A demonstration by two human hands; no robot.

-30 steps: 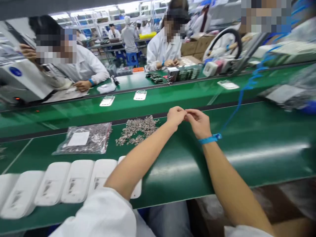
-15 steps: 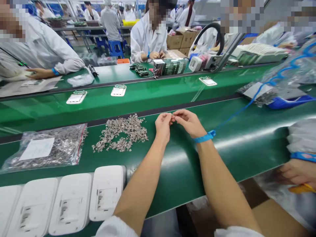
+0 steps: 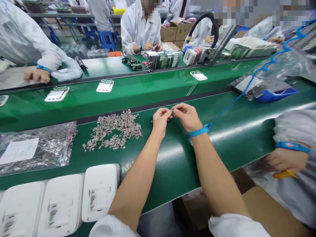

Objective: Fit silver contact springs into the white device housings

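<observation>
At the near edge, a row of white plastic casings (image 3: pixel 98 192) is laid face up and side by side on the green mat (image 3: pixel 177 161). They are smooth and round-cornered, each with a grey cut-out, and appear to be lined up so that each can be reached in turn.

Further in, the left hand (image 3: pixel 160 118) and the right hand (image 3: pixel 188 116) are brought together above the mat. The fingertips of both are closed narrowly on a small metal piece (image 3: pixel 172 109), which is held between them, clear of the surface and probably raised for a closer look. Its shape is too small to tell. A blue wrist strap (image 3: pixel 199 131) is worn on the right wrist, and a coiled blue cord (image 3: pixel 237 98) is led away from it.

Just left of the hands, a loose heap of metal parts (image 3: pixel 115 130), dull silver and angular, is spread within easy reach. A clear zip bag (image 3: pixel 34 151) with more of them lies beside it.

Beyond, flat white units (image 3: pixel 105 85) are spaced along the glossy green conveyor belt (image 3: pixel 153 93). At the right, a co-worker's hand (image 3: pixel 282 161) is seen below a white sleeve. Across the belt, other people in white coats are seated.
</observation>
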